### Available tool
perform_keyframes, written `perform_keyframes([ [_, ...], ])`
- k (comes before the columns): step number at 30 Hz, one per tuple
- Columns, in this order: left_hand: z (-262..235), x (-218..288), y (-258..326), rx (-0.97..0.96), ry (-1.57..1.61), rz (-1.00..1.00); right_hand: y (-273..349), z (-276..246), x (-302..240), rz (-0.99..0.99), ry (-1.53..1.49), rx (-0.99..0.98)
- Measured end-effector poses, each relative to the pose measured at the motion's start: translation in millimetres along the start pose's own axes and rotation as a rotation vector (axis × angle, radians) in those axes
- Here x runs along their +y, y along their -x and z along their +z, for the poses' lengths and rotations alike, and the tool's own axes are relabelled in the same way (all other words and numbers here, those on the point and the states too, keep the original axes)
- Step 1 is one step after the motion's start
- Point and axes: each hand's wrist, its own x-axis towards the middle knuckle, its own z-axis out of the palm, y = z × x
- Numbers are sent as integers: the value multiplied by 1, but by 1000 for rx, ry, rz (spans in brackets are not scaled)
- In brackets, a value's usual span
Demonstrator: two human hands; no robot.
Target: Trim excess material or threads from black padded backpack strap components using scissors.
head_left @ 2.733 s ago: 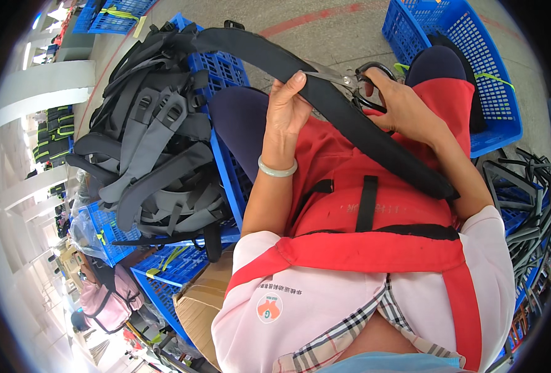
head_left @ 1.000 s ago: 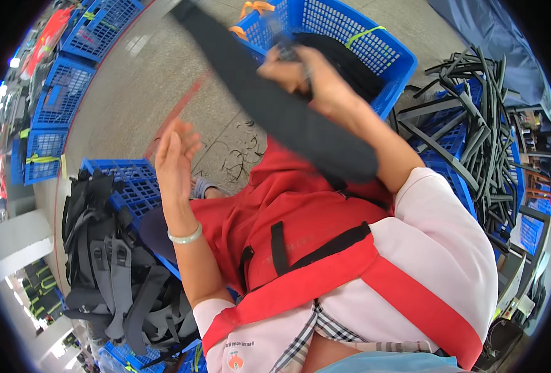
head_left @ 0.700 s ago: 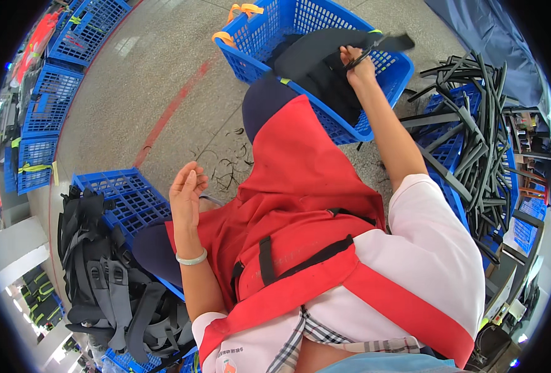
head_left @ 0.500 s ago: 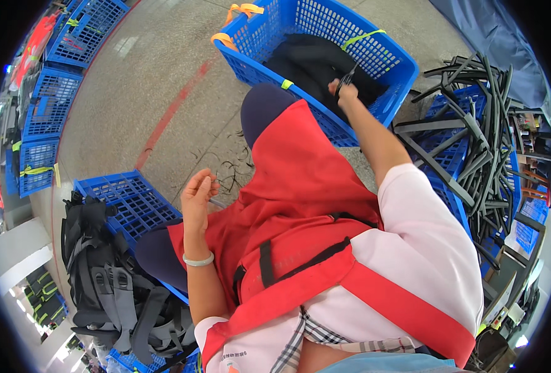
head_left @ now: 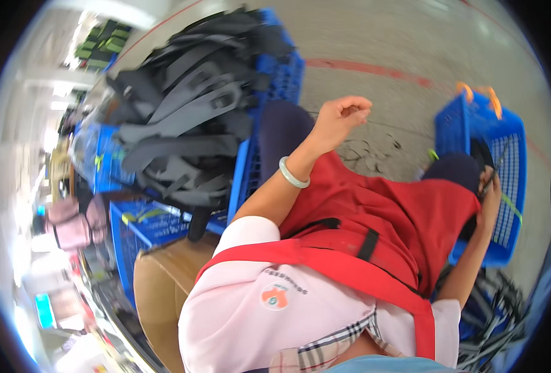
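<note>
My left hand (head_left: 342, 119), with a pale bangle (head_left: 293, 174) at its wrist, is raised over the red apron (head_left: 375, 205) near my knee. Its fingers are curled loosely toward the thumb, and I see nothing in them. At the right, my right hand (head_left: 490, 198) is closed around scissors (head_left: 488, 181), dark-handled, whose blades point away over a blue basket (head_left: 516, 180). Black material (head_left: 479, 151) lies in that basket, partly hidden by my knee. On my left, grey and black padded straps (head_left: 195, 105) are heaped on a blue crate (head_left: 241, 180).
Dark trimmings (head_left: 375, 155) lie on the floor ahead. A cardboard box (head_left: 163, 292) and another blue crate (head_left: 121, 248) stand close at my left. Dark strips (head_left: 499, 311) are piled at the lower right. A pink bag (head_left: 77, 221) is farther left.
The view has swung left, so the strap heap fills more of it and the basket sits at the right edge. My left hand stays curled; my right hand keeps the scissors.
</note>
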Motion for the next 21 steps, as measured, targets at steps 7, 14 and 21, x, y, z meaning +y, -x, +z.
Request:
perform_keyframes([
  [7, -151, 18, 94, 709, -122, 200, 18, 111, -69, -466, 909, 60],
  [14, -237, -1, 171, 1295, -481, 250, 10, 109, -64, -494, 977, 78],
  [21, -273, -5, 206, 1399, 423, 77, 19, 120, -74, -489, 1117, 115],
])
